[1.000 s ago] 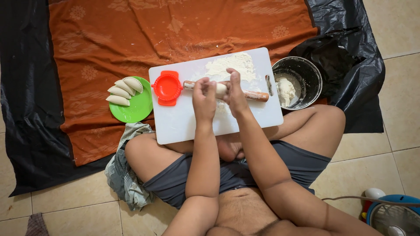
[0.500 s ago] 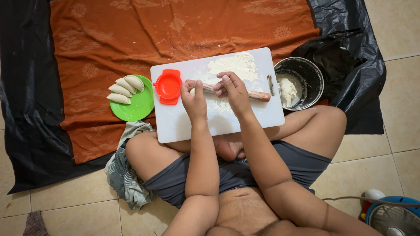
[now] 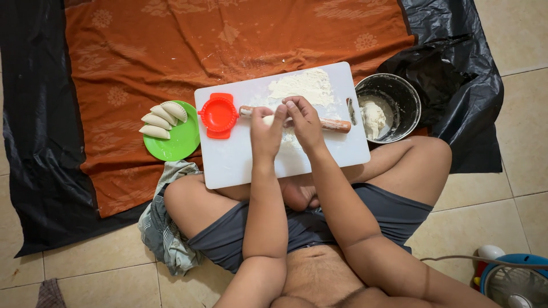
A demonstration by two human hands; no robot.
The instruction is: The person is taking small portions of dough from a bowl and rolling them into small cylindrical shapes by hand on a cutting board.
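**Rolling pauses, hands pinch at the dough**

Working w/ both hands over the white cutting board (image 3: 240, 165), which sits across the person's crossed legs on the floor. A sec ago both palms were flat on the rolling pin (image 3: 334, 124), pushing it over the dough; half a sec ago the fingers had begun to lift and spread. Now the left hand (image 3: 265, 132) and right hand (image 3: 303, 122) are close together, fingertips curled down onto the small dough piece (image 3: 268, 120) right at the pin. The pin lies across the board under/behind the hands, wooden end sticking out to the right, not gripped as far as can be seen. So the change reads as a switch from rolling to handling the dough itself, prob. lifting or turning it; can't tell if it's actually pinched off the board yet.

Around it: flour pile (image 3: 301, 86) on the board's far side, red dumpling press (image 3: 218, 115) lying at the board's left edge, green plate (image 3: 174, 145) w/ four folded dumplings (image 3: 160, 118) just left of that on the orange cloth (image 3: 142, 51). Metal bowl (image 3: 399, 94) w/ more dough sits just right of the board.
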